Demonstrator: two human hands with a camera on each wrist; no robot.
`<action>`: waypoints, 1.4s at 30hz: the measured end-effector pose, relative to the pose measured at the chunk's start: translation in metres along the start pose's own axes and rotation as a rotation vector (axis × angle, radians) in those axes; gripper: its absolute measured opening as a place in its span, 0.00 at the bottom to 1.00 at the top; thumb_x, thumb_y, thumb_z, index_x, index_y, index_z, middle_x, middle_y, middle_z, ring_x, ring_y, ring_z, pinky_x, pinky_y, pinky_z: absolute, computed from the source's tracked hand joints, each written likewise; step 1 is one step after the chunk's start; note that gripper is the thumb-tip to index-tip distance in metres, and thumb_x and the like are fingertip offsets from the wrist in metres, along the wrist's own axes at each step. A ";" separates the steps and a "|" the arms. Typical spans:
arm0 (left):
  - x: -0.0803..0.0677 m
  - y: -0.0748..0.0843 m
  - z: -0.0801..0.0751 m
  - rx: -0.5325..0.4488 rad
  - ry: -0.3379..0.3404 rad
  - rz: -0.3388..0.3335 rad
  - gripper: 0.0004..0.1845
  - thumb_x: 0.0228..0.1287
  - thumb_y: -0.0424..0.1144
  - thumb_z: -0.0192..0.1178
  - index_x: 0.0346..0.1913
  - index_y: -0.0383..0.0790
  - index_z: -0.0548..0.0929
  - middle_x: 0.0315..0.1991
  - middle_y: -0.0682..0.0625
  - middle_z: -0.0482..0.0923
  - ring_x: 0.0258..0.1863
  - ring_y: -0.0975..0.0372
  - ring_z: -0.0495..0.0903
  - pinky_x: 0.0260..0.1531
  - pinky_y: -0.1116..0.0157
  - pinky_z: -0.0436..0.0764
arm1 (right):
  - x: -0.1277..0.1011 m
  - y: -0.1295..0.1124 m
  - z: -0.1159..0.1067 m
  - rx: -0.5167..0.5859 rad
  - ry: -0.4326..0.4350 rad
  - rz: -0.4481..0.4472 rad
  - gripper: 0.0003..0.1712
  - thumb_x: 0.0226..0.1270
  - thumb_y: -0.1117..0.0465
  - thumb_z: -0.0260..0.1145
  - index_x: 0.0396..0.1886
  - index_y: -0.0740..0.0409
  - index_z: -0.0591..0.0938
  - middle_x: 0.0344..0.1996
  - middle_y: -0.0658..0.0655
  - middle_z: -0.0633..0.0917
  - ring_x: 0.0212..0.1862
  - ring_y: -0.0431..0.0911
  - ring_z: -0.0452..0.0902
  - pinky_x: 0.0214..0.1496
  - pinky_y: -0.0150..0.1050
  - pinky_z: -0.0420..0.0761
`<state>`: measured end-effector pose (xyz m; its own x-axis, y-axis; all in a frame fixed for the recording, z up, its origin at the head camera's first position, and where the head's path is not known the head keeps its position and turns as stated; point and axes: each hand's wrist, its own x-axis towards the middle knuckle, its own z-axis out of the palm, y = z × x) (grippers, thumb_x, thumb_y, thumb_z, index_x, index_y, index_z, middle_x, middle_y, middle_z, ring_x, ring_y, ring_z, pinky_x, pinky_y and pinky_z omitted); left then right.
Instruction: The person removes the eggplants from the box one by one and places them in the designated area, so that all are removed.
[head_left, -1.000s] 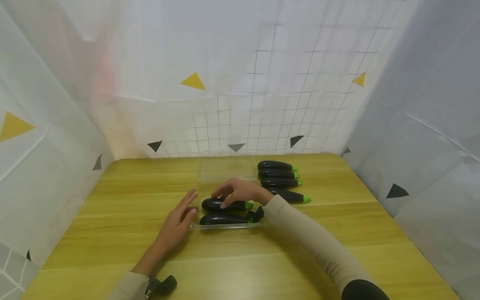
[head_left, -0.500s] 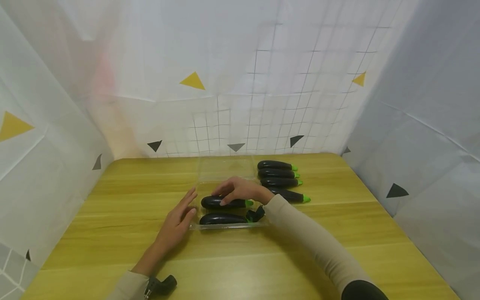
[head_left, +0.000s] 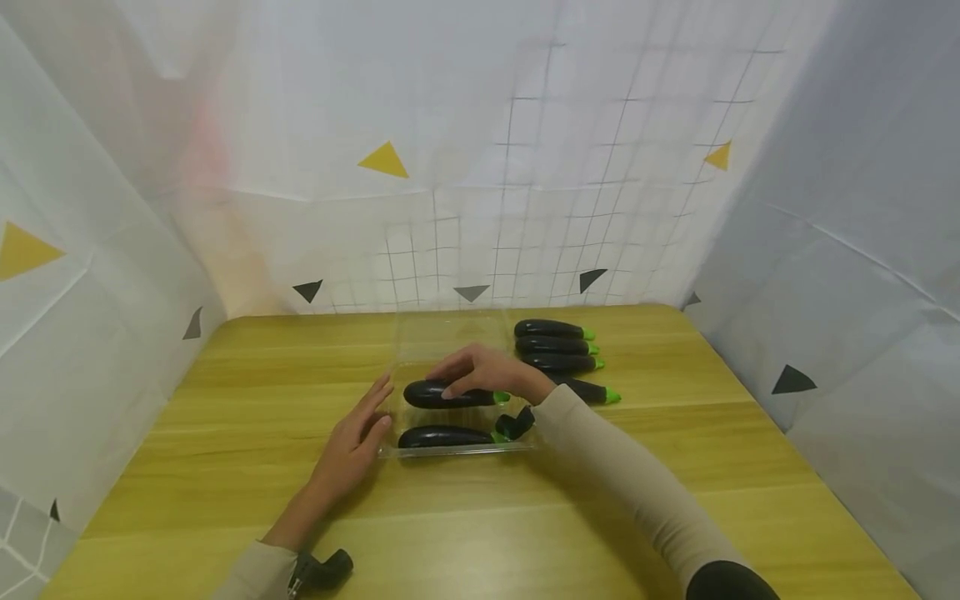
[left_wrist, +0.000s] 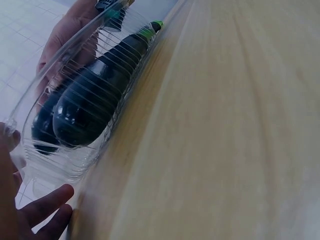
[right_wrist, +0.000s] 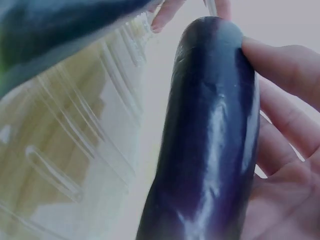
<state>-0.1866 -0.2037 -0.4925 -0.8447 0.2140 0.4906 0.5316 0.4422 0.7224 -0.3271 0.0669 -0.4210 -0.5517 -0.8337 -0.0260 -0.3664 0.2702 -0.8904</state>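
Observation:
A clear plastic tray (head_left: 450, 451) lies in the middle of the yellow wooden table. One dark eggplant (head_left: 441, 436) with a green stem lies in its near part. My right hand (head_left: 480, 371) grips a second eggplant (head_left: 422, 393) from above, a little over the tray; the right wrist view shows my fingers (right_wrist: 280, 65) curled round this eggplant (right_wrist: 210, 140). My left hand (head_left: 356, 442) rests with straight fingers against the tray's left end. In the left wrist view my fingertips (left_wrist: 47, 207) touch the tray wall (left_wrist: 60, 170), with the eggplant (left_wrist: 95, 100) behind it.
Several more eggplants (head_left: 555, 346) lie in a row on the table right of the tray's far end. The tray's clear lid (head_left: 450, 333) lies open toward the back. White sheets with triangles wall the table on three sides.
My right hand has lifted the far eggplant slightly up and back from where it lay in the tray. The left hand has stayed at the tray's left end.

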 end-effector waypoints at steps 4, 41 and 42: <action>-0.001 0.000 0.000 -0.001 0.002 0.003 0.27 0.82 0.35 0.54 0.79 0.43 0.68 0.80 0.45 0.59 0.64 0.44 0.78 0.65 0.74 0.65 | -0.005 -0.005 -0.002 -0.005 0.018 0.007 0.24 0.70 0.62 0.74 0.65 0.57 0.85 0.59 0.49 0.86 0.61 0.44 0.80 0.62 0.43 0.80; -0.001 -0.001 0.000 -0.024 -0.001 -0.006 0.27 0.82 0.35 0.54 0.79 0.46 0.68 0.80 0.45 0.59 0.64 0.46 0.78 0.63 0.75 0.67 | -0.028 -0.036 -0.021 -0.066 0.064 -0.035 0.23 0.72 0.56 0.73 0.65 0.50 0.85 0.58 0.47 0.86 0.60 0.45 0.81 0.59 0.45 0.81; -0.001 0.000 0.000 -0.022 0.000 -0.007 0.27 0.82 0.35 0.54 0.79 0.46 0.68 0.80 0.45 0.59 0.63 0.47 0.79 0.63 0.75 0.67 | -0.028 -0.036 -0.022 -0.070 0.065 -0.033 0.23 0.72 0.56 0.73 0.65 0.49 0.85 0.58 0.47 0.86 0.59 0.45 0.82 0.58 0.45 0.82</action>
<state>-0.1857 -0.2038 -0.4929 -0.8487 0.2112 0.4849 0.5265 0.4246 0.7366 -0.3148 0.0916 -0.3784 -0.5852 -0.8101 0.0350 -0.4353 0.2775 -0.8565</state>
